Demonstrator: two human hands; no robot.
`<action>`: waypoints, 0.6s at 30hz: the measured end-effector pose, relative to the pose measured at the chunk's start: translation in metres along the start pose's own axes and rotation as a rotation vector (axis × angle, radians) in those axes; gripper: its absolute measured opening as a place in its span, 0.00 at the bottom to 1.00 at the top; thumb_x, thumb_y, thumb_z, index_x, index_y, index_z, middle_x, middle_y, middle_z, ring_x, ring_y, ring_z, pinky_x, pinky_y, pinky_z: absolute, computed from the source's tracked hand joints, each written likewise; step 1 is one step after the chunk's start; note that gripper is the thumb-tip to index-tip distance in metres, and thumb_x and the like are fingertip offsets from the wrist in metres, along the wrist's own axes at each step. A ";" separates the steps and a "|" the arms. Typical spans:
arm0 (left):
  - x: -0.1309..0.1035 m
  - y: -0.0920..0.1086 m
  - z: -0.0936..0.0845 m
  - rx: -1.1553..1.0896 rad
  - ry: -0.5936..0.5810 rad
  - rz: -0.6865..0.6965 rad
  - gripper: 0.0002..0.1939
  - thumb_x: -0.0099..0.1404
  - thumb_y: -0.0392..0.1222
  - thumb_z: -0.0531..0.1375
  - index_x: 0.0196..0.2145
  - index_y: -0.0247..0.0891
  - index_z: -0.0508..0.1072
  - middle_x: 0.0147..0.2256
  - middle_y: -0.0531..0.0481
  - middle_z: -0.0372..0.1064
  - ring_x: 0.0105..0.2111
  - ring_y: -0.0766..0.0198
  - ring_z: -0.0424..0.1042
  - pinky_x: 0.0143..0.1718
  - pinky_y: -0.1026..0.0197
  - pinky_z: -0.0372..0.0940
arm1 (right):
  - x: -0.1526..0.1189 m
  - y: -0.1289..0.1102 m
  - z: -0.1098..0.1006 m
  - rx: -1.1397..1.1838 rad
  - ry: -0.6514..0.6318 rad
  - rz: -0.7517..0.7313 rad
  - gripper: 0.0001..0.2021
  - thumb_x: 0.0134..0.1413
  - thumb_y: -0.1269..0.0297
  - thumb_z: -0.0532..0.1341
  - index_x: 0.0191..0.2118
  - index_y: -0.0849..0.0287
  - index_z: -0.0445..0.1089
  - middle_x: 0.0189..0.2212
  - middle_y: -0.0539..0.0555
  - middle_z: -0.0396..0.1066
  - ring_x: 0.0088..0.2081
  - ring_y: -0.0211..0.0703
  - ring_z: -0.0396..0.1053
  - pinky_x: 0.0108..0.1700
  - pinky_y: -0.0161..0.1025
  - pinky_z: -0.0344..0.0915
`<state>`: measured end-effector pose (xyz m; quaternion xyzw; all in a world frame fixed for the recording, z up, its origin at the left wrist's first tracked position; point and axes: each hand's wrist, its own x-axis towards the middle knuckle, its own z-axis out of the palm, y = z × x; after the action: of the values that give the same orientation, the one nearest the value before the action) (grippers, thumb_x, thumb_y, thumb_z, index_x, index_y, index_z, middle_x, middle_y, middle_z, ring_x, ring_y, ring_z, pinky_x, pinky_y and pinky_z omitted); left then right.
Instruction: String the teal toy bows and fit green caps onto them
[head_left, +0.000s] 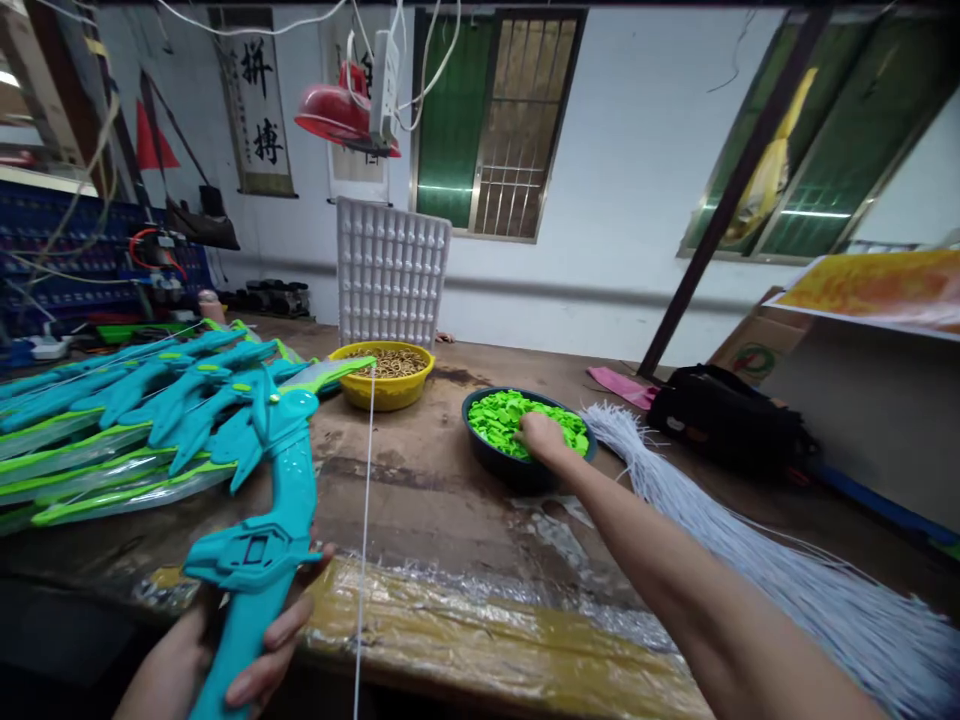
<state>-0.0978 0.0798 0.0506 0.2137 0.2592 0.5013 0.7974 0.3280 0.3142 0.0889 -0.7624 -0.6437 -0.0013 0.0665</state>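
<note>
Teal toy bows lie stacked along the desk's left edge, some in clear wrap. Just right of that pile, the left hand sits low at the desk's near edge, palm turned up, fingers curled tight around the grip of one teal bow. That bow stands tilted away from the person, its green-tipped upper limb reaching toward a yellow bowl of small brown rings. A thin white string runs from the tip straight down past the near edge. Behind the yellow bowl a white plastic tray leans upright against the wall. Further right, the right arm stretches forward across the desk, elbow nearly straight, wrist bent down. The right hand rests palm-down in a dark bowl filled with bright green plastic pieces; its fingers dip among them, and whether they pinch anything cannot be told. Just beside that bowl, a thick bundle of white cords fans toward the near right corner. A black bag lies at the far right edge.
</note>
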 end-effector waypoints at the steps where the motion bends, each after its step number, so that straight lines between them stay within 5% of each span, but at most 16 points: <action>1: -0.001 0.002 0.008 0.015 -0.021 -0.008 0.27 0.69 0.59 0.59 0.56 0.37 0.74 0.30 0.46 0.71 0.17 0.71 0.59 0.17 0.68 0.62 | 0.003 -0.002 0.002 -0.006 0.001 -0.004 0.14 0.67 0.59 0.64 0.53 0.61 0.70 0.51 0.58 0.71 0.48 0.48 0.73 0.50 0.50 0.74; 4: -0.001 0.001 0.023 0.000 -0.072 0.029 0.36 0.65 0.69 0.57 0.55 0.35 0.76 0.32 0.45 0.71 0.18 0.73 0.62 0.21 0.69 0.60 | 0.007 -0.003 0.005 0.022 0.037 -0.044 0.14 0.67 0.59 0.64 0.52 0.62 0.70 0.50 0.57 0.72 0.47 0.48 0.73 0.49 0.49 0.74; 8: 0.007 -0.013 0.021 -0.054 -0.193 0.098 0.45 0.63 0.74 0.53 0.56 0.29 0.76 0.36 0.39 0.73 0.19 0.72 0.62 0.20 0.69 0.54 | 0.002 0.001 0.007 0.204 0.159 -0.140 0.11 0.67 0.61 0.64 0.49 0.63 0.72 0.50 0.58 0.72 0.50 0.49 0.72 0.52 0.51 0.72; 14: 0.011 -0.019 0.020 -0.008 -0.244 0.082 0.43 0.64 0.73 0.55 0.58 0.31 0.74 0.40 0.37 0.74 0.19 0.73 0.62 0.19 0.69 0.52 | -0.005 -0.002 -0.003 0.795 0.267 -0.035 0.10 0.67 0.61 0.63 0.47 0.62 0.71 0.46 0.56 0.72 0.45 0.45 0.73 0.47 0.47 0.74; 18: 0.019 -0.011 0.024 0.002 -0.239 -0.064 0.40 0.63 0.70 0.58 0.56 0.32 0.76 0.34 0.42 0.74 0.16 0.75 0.64 0.17 0.71 0.52 | -0.020 -0.022 -0.018 1.264 0.169 0.009 0.13 0.69 0.57 0.62 0.50 0.63 0.70 0.43 0.54 0.73 0.38 0.41 0.74 0.39 0.41 0.75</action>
<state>-0.0684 0.0912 0.0590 0.2641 0.1695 0.4463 0.8380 0.3040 0.2964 0.1071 -0.5758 -0.5096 0.3191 0.5540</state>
